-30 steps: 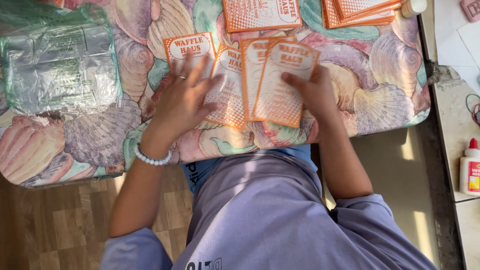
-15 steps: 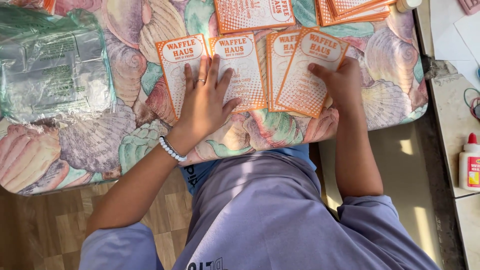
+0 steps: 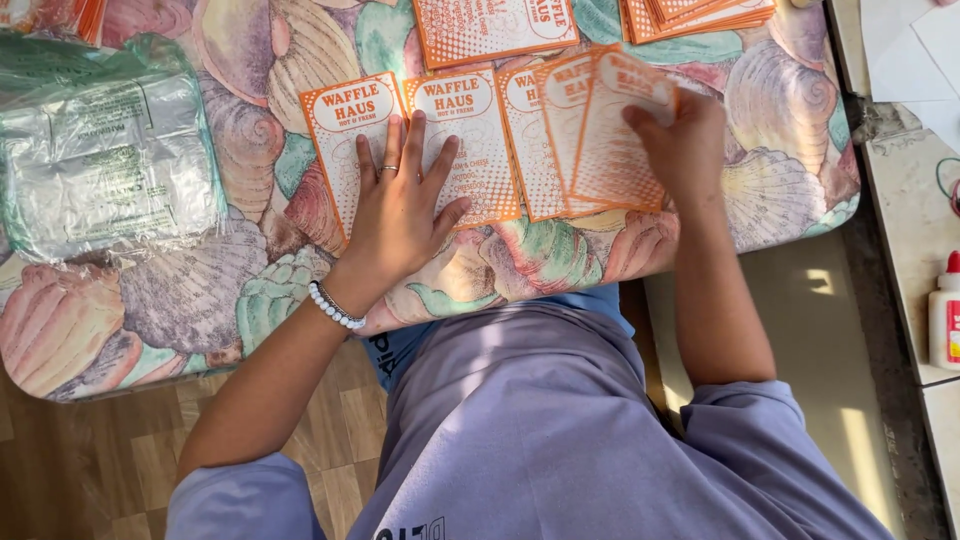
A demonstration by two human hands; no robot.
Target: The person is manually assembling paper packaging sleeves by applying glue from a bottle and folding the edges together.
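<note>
Several orange-and-white printed cards (image 3: 470, 140) lie side by side on a table covered with a seashell-patterned cloth (image 3: 250, 300). My left hand (image 3: 400, 205) rests flat with fingers spread across the two leftmost cards; it wears a ring and a beaded bracelet. My right hand (image 3: 680, 135) grips the right edge of a small fanned stack of the same cards (image 3: 610, 135), tilted a little over the row.
A silvery plastic-wrapped package (image 3: 100, 165) lies at the table's left. More orange cards sit at the far edge (image 3: 495, 25) and in a stack at the top right (image 3: 700, 12). A glue bottle with a red cap (image 3: 945, 310) stands on a stone ledge to the right.
Both hands have shifted the cards farther onto the table and spread them apart. My left hand went from the overlapping pile to lying flat on two separated cards.
</note>
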